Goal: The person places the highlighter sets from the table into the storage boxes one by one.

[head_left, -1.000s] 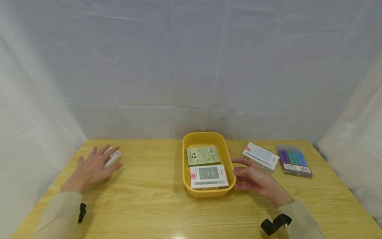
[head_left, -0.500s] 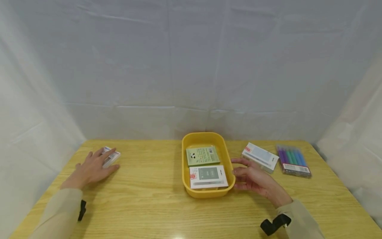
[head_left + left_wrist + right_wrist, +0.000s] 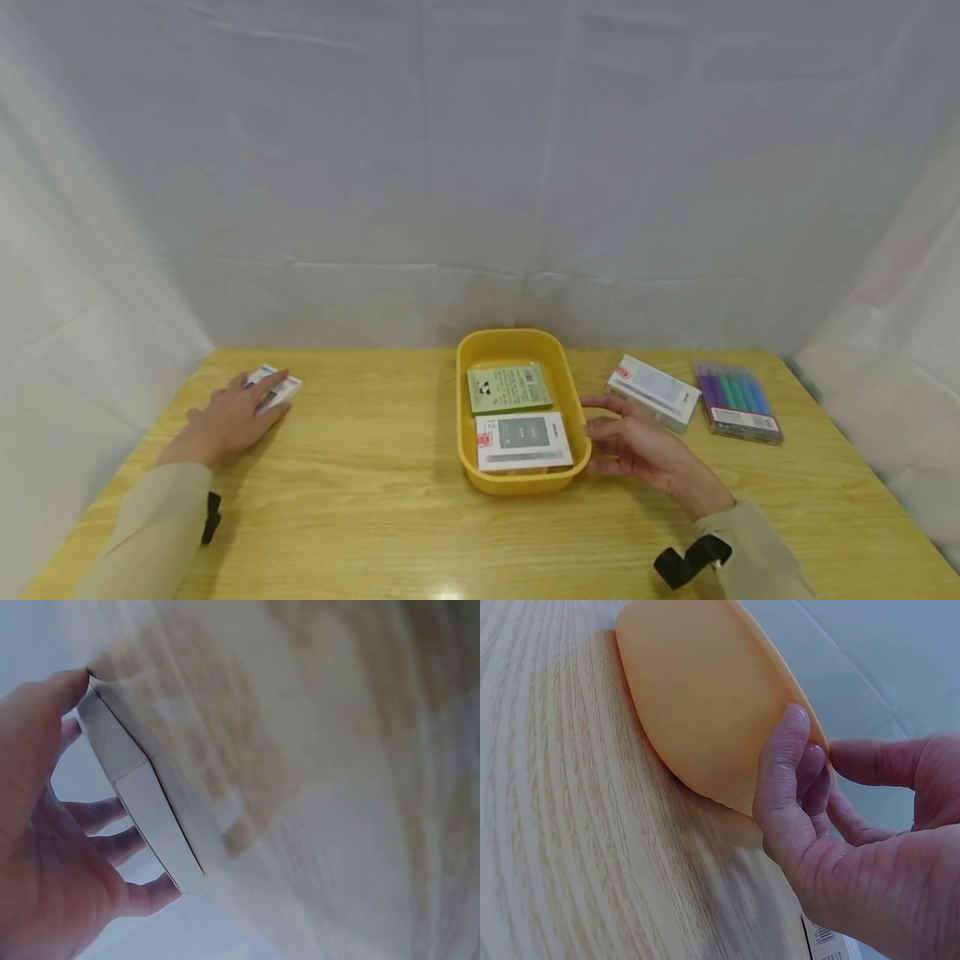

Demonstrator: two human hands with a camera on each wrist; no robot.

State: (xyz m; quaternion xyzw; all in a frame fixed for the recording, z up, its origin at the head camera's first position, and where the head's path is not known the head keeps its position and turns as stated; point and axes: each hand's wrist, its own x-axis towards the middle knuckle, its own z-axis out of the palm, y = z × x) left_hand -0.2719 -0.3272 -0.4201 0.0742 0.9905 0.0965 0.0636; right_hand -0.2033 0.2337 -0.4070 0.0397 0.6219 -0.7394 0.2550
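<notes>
Left hand (image 3: 228, 421) pinches a white box (image 3: 286, 390) between thumb and fingers, at the left of the counter (image 3: 360, 450);
the right hand (image 3: 648, 454), its fingers loosely bent, only touches the side of the yellow tray (image 3: 525, 485).

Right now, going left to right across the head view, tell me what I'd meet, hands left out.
Small white box → yellow tray → larger white box → pack of coloured pens.
</notes>
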